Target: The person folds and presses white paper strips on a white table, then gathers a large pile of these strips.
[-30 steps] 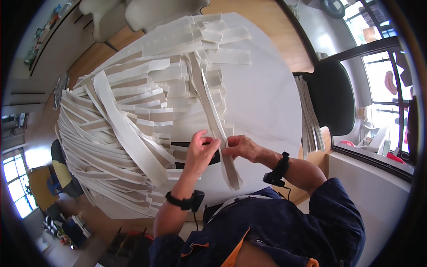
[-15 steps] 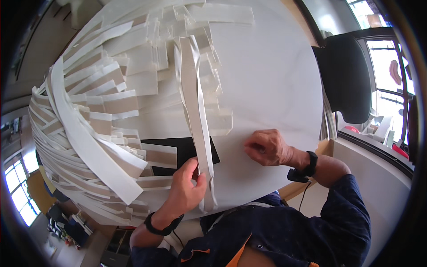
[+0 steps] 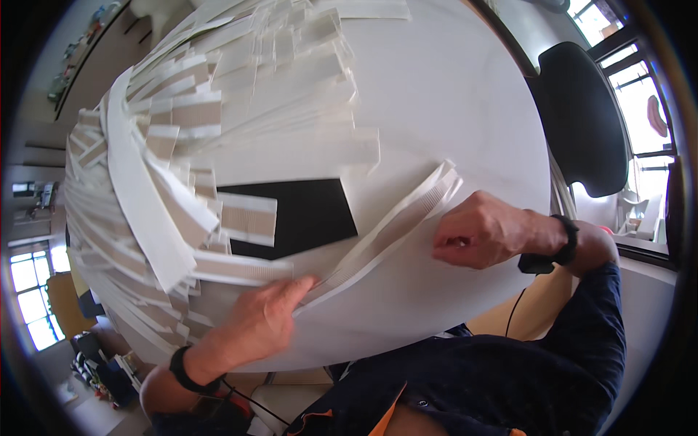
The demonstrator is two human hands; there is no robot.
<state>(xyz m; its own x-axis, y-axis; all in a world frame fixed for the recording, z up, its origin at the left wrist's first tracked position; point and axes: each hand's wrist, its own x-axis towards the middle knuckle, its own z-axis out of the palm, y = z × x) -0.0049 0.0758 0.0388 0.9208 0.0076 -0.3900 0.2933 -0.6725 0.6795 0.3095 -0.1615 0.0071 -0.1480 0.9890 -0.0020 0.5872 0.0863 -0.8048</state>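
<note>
A long strip with a ribbed beige middle and white edges lies slantwise across the white table. My left hand is closed on its near left end, thumb and fingers pinched at the edge. Just right of the strip's far end is my right hand, curled into a loose fist; whether anything is in it is hidden. Left of the strip rests a flat black sheet. Part of another ribbed strip overlaps that sheet.
A large heap of similar strips fills the table's left side, with one wide white strip on top. Translucent pale strips spread across the far middle. A black chair stands beyond the table's right edge.
The strip has swung from lying nearly straight away from me to slanting right. My left hand has moved left and toward me. My right hand has shifted right, still curled.
</note>
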